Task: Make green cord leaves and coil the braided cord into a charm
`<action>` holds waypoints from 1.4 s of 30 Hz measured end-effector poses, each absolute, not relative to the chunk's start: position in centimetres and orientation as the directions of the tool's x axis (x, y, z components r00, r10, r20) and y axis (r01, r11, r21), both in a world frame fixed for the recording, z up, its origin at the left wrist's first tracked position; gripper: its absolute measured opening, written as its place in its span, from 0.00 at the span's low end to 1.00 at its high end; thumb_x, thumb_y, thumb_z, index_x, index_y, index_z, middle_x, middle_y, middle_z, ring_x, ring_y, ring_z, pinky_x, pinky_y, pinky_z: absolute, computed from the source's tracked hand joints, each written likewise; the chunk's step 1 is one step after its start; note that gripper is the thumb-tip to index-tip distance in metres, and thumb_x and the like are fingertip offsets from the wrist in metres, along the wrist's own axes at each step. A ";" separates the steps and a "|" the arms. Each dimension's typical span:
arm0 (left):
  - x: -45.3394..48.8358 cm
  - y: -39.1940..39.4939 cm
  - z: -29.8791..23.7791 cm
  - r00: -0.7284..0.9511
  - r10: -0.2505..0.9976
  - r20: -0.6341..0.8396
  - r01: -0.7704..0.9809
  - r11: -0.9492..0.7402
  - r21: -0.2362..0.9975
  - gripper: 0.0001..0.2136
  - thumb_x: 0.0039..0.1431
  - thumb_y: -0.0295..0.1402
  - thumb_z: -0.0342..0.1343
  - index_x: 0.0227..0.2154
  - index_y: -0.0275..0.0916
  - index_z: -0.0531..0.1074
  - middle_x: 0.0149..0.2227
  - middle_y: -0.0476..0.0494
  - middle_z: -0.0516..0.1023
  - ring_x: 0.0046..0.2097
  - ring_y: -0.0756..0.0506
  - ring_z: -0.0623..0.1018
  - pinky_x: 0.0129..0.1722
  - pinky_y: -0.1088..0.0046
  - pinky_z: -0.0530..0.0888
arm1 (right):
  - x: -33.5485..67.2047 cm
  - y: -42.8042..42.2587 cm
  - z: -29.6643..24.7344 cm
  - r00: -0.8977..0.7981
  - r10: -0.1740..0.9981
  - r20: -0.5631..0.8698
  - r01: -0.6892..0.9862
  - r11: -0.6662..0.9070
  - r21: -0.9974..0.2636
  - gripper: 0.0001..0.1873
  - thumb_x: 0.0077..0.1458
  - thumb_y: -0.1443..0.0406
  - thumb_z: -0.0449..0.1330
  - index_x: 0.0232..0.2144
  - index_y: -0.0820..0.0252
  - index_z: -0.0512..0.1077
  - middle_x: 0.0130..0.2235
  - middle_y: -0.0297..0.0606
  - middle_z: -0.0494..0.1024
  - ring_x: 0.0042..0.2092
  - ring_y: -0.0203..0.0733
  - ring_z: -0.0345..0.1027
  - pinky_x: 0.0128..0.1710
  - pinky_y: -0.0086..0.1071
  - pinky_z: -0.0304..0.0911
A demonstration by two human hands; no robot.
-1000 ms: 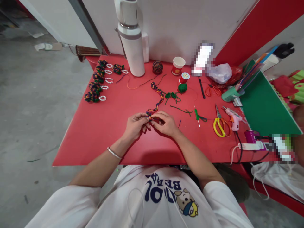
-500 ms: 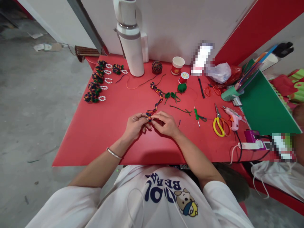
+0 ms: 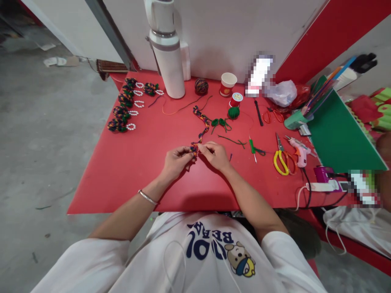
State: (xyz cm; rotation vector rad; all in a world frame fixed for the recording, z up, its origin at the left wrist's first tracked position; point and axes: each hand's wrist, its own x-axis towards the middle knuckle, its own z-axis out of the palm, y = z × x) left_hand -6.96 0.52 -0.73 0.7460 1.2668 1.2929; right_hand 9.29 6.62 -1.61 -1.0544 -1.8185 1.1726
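Observation:
A curly multicoloured crocheted strip lies on the red table and runs down to my fingers. My left hand pinches its near end between thumb and fingers. My right hand is closed at the same end, thumb and forefinger against the yarn; whether it also holds a fine needle or thread is too small to tell. To the right of the strip lie small green crocheted leaves with loose tails. A cut green yarn piece and a green-handled crochet hook lie beyond my right hand.
Finished multicoloured bundles with white bead loops line the left. A white flask, yarn ball, paper cup, thread spool and green yarn ball stand behind. Yellow-handled scissors and a pink glue gun lie right.
The near end of the strip has turned between my fingers and shows more of itself. My right thumb has shifted up onto it, and my left fingers have curled in closer.

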 end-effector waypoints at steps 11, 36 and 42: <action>-7.2 1.0 -0.4 -0.109 0.935 -0.337 -0.417 0.265 0.869 0.16 0.38 0.33 0.71 0.31 0.36 0.74 0.18 0.48 0.77 0.14 0.50 0.71 0.11 0.79 0.65 | 8.5 6.7 -2.2 -0.404 0.912 -0.073 -0.137 -0.139 -0.981 0.12 0.48 0.56 0.72 0.33 0.56 0.81 0.34 0.34 0.82 0.37 0.38 0.73 0.44 0.35 0.70; -7.2 1.1 -0.5 -0.138 0.931 -0.339 -0.415 0.256 0.873 0.14 0.38 0.33 0.70 0.29 0.34 0.76 0.17 0.48 0.75 0.14 0.51 0.69 0.11 0.78 0.64 | 8.5 7.5 -1.2 -0.253 0.963 -0.090 -0.485 -0.207 -0.850 0.25 0.47 0.60 0.74 0.49 0.45 0.80 0.51 0.32 0.84 0.50 0.38 0.78 0.50 0.35 0.75; -7.1 0.9 -0.7 -0.133 0.959 -0.250 -0.416 0.175 0.892 0.22 0.42 0.32 0.71 0.43 0.33 0.79 0.22 0.49 0.78 0.17 0.52 0.73 0.14 0.79 0.65 | 8.7 8.2 -1.7 -0.054 0.985 -0.162 -0.380 -0.170 -0.909 0.24 0.48 0.62 0.72 0.50 0.52 0.80 0.51 0.36 0.85 0.53 0.42 0.78 0.50 0.36 0.78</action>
